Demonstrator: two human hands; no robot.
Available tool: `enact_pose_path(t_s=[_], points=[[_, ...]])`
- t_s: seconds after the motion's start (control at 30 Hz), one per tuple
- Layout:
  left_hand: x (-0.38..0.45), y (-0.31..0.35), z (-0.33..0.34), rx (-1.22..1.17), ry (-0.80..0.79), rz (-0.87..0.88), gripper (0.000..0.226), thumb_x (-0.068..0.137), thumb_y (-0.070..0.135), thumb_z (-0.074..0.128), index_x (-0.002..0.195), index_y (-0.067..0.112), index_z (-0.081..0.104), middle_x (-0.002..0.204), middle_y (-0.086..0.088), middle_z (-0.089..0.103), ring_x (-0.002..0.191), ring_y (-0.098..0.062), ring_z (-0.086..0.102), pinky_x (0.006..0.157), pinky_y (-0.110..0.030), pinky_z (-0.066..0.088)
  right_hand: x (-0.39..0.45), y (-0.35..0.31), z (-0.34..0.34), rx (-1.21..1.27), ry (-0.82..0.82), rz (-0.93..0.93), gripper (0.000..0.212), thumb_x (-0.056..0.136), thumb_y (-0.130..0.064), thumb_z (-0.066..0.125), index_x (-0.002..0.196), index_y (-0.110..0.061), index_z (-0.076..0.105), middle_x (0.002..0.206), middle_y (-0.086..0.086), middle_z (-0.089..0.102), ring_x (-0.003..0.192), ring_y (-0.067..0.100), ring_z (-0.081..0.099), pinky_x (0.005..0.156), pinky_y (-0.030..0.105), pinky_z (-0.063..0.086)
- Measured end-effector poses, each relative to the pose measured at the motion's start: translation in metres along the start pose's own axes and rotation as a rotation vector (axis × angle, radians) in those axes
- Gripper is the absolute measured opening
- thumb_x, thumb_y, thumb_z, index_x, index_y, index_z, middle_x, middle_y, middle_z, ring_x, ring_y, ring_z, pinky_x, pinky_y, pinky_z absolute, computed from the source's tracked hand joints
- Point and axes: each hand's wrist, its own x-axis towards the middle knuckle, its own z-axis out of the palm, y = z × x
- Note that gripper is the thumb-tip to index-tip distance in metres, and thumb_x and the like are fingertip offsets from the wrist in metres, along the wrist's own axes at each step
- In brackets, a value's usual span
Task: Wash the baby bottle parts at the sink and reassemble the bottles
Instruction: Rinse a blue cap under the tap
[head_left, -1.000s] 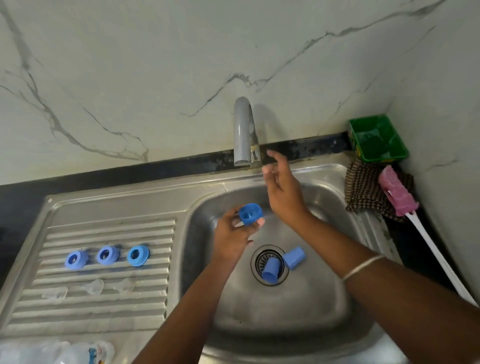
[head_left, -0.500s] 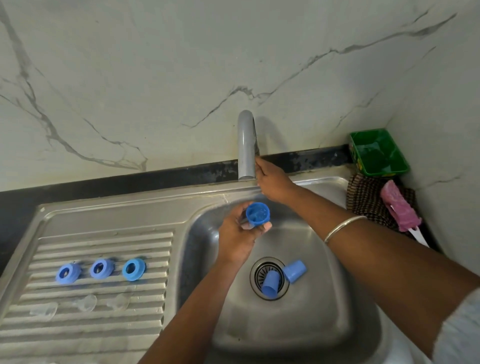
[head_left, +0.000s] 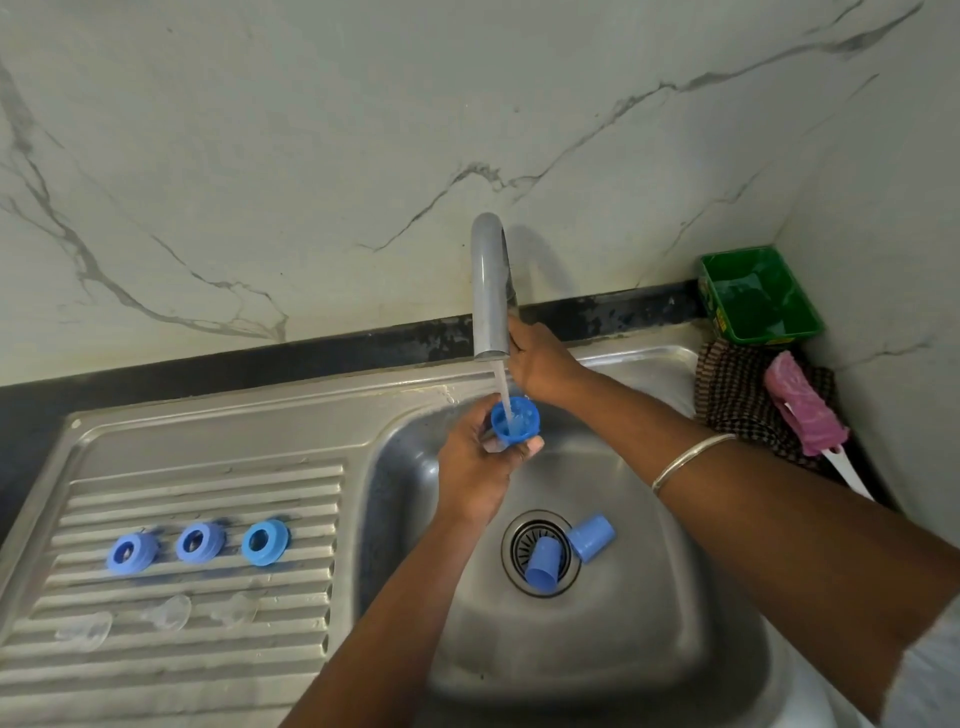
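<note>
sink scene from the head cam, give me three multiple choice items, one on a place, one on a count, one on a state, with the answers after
1. Where do the three blue collar rings lie?
A. in the basin
B. on the ribbed drainboard
C. in the green tub

2. How many blue caps lie at the drain?
A. one
B. two
C. four

3. What is the tap doing?
A. running into the blue cap in the left hand
B. turned off
C. running onto the cloth

Answers
1: B, the rings sit in a row on the ridges left of the basin.
2: B, one cap lies on the strainer and one beside it.
3: A, a stream falls from the spout into the held cap, while the right hand is at the tap.
</note>
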Motion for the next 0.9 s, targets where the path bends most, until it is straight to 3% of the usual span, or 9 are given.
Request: enact_pose_path(t_s=[0.1, 0.17, 0.23, 0.33, 0.47, 0.53, 0.63, 0.77, 0.9], points=[[0.000, -0.004, 0.000, 0.020, 0.007, -0.007, 0.044, 0.077, 0.015, 0.083, 0.117, 0.022, 0.066, 0.109, 0.004, 0.071, 0.098, -0.015, 0.065, 0.088, -0.057, 0.052, -0.013, 0.003, 0.002, 0.088, 0.062, -0.030, 0.032, 0.106, -0.041, 0.033, 0.127, -0.020, 0.044, 0.097, 0.015, 0.064, 0.089, 0.028, 0.064, 0.083, 0.046, 0.056], [0.002, -0.008, 0.000, 0.040, 0.026, -0.022, 0.047, 0.077, 0.019, 0.084, 0.119, 0.021, 0.064, 0.110, 0.005, 0.071, 0.101, -0.017, 0.066, 0.084, -0.048, 0.055, -0.029, 0.010, 0.004, 0.197, 0.169, -0.005, 0.028, 0.106, -0.045, 0.032, 0.121, -0.026, 0.044, 0.094, -0.002, 0.062, 0.085, 0.015, 0.063, 0.074, 0.032, 0.052], [0.003, -0.009, 0.001, 0.051, 0.026, -0.057, 0.044, 0.078, 0.023, 0.084, 0.116, 0.024, 0.063, 0.106, 0.009, 0.070, 0.095, -0.010, 0.067, 0.073, -0.029, 0.055, -0.048, 0.020, 0.010, 0.333, 0.260, 0.098, 0.020, 0.105, -0.046, 0.036, 0.113, -0.032, 0.048, 0.096, -0.014, 0.058, 0.090, 0.010, 0.061, 0.077, 0.030, 0.050], [0.006, -0.008, 0.003, -0.007, 0.010, -0.166, 0.023, 0.084, 0.030, 0.078, 0.101, 0.030, 0.062, 0.091, 0.013, 0.070, 0.085, -0.004, 0.065, 0.062, -0.020, 0.047, -0.078, 0.033, 0.019, 0.600, 0.216, 0.288, 0.015, 0.104, -0.039, 0.045, 0.103, -0.030, 0.057, 0.102, 0.001, 0.066, 0.096, 0.025, 0.066, 0.078, 0.041, 0.056], [0.009, -0.004, 0.007, -0.085, -0.012, -0.330, 0.017, 0.097, 0.045, 0.056, 0.099, 0.029, 0.062, 0.088, 0.009, 0.069, 0.081, -0.010, 0.063, 0.059, -0.025, 0.048, -0.102, 0.032, 0.034, 0.730, 0.053, 0.401, 0.023, 0.102, -0.033, 0.051, 0.116, -0.019, 0.063, 0.106, 0.005, 0.069, 0.086, 0.016, 0.066, 0.061, 0.026, 0.050], [0.011, -0.001, 0.011, -0.205, 0.050, -0.441, 0.024, 0.100, 0.046, 0.049, 0.096, 0.027, 0.063, 0.086, 0.002, 0.069, 0.072, -0.011, 0.064, 0.054, -0.025, 0.049, -0.104, 0.025, 0.044, 0.732, 0.052, 0.431, 0.028, 0.100, -0.033, 0.055, 0.117, -0.013, 0.064, 0.105, 0.007, 0.071, 0.085, 0.019, 0.069, 0.061, 0.027, 0.050], [0.014, 0.002, 0.008, -0.474, 0.204, -0.616, 0.037, 0.102, 0.047, 0.046, 0.092, 0.015, 0.060, 0.053, -0.002, 0.068, 0.042, -0.010, 0.064, 0.041, -0.021, 0.049, -0.098, 0.010, 0.055, 0.586, 0.117, 0.465, 0.029, 0.095, -0.039, 0.063, 0.102, -0.011, 0.067, 0.091, 0.008, 0.073, 0.076, 0.017, 0.070, 0.061, 0.023, 0.051], [0.013, 0.001, 0.001, -0.596, 0.275, -0.693, 0.042, 0.101, 0.049, 0.048, 0.095, 0.008, 0.058, 0.049, -0.006, 0.066, 0.037, -0.012, 0.062, 0.038, -0.022, 0.048, -0.086, -0.005, 0.060, 0.426, 0.109, 0.475, 0.041, 0.088, -0.051, 0.068, 0.082, -0.011, 0.064, 0.067, 0.001, 0.065, 0.053, 0.002, 0.061, 0.047, 0.012, 0.041], [0.009, -0.002, -0.002, -0.452, 0.253, -0.640, 0.042, 0.102, 0.051, 0.044, 0.090, 0.014, 0.060, 0.060, -0.003, 0.068, 0.048, -0.011, 0.064, 0.043, -0.022, 0.048, -0.084, -0.011, 0.060, 0.421, 0.072, 0.496, 0.047, 0.088, -0.050, 0.069, 0.101, -0.005, 0.068, 0.083, 0.006, 0.070, 0.073, 0.015, 0.068, 0.062, 0.024, 0.054]])
